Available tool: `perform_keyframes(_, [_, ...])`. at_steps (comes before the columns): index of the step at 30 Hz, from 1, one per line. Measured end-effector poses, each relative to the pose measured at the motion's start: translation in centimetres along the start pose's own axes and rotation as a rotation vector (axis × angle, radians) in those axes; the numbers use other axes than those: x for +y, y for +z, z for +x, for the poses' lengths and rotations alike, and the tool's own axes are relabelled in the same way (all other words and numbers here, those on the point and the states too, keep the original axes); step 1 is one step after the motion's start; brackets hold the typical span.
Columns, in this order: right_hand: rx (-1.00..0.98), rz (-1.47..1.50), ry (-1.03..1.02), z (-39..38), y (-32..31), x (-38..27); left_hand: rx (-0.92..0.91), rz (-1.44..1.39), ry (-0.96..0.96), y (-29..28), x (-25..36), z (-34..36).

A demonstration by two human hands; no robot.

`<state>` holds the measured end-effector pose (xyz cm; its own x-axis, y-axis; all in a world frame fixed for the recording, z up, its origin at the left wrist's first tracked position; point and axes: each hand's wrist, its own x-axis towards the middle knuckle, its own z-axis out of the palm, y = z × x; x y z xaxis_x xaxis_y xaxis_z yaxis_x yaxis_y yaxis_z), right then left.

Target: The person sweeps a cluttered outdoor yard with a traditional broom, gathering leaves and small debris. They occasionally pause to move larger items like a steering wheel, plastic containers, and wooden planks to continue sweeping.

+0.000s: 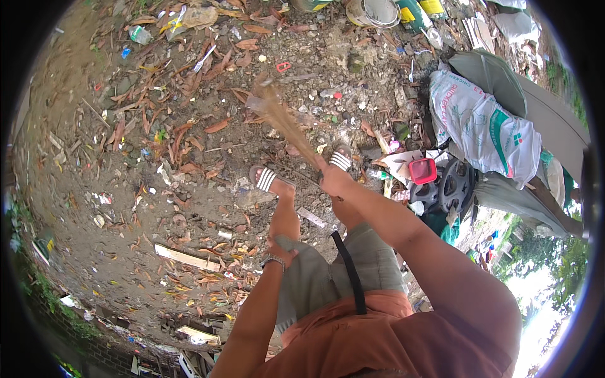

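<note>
My right hand [335, 181] is closed round the handle end of a stick broom [287, 126]. The thin brown bristles reach forward and to the left over the littered ground, and their tips are blurred. A scrap of clear plastic [256, 104] lies beside the bristle tips. Bent at the elbow, my left arm brings my left hand [283, 252] to rest on my left knee, holding nothing; its fingers show only in part. Dry brown leaves [217, 126] and small bits of rubbish lie around the broom.
White plastic sacks [482, 123], a red container [423, 171] and a black wheel cover [455, 186] are heaped at the right. Buckets [373, 12] and green cans [413, 14] stand at the far edge. A wooden plank [187, 257] lies at the left. My striped slides [265, 179] stand near the broom.
</note>
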<state>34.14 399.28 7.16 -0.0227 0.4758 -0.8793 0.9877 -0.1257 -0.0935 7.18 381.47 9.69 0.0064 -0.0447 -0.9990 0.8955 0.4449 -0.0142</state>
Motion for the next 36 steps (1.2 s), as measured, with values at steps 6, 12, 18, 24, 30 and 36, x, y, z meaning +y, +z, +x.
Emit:
perform_keyframes(6, [0.141,0.371,0.09,-6.8,2.7,2.1,0.021,0.037,0.019,0.9,0.9,0.5])
perform_keyframes(12, [-0.038,0.716,0.22,-0.8,6.0,-0.6,0.001,0.062,-0.056,0.6,1.9,-0.1])
perform_keyframes(18, [0.067,0.341,-0.328,-4.4,7.7,-10.3,0.016,0.095,-0.021,-0.1,3.2,-1.6])
perform_keyframes(24, [0.112,0.708,0.196,-8.8,7.0,-0.4,-0.028,0.047,-0.049,-0.4,3.0,-1.5])
perform_keyframes(30, [0.011,0.452,0.183,-1.5,6.1,3.4,0.018,0.085,-0.033,0.2,2.5,-0.9])
perform_keyframes(36, [-0.141,0.297,-0.066,-6.6,4.1,2.0,0.005,0.047,-0.038,-0.4,2.8,-0.9])
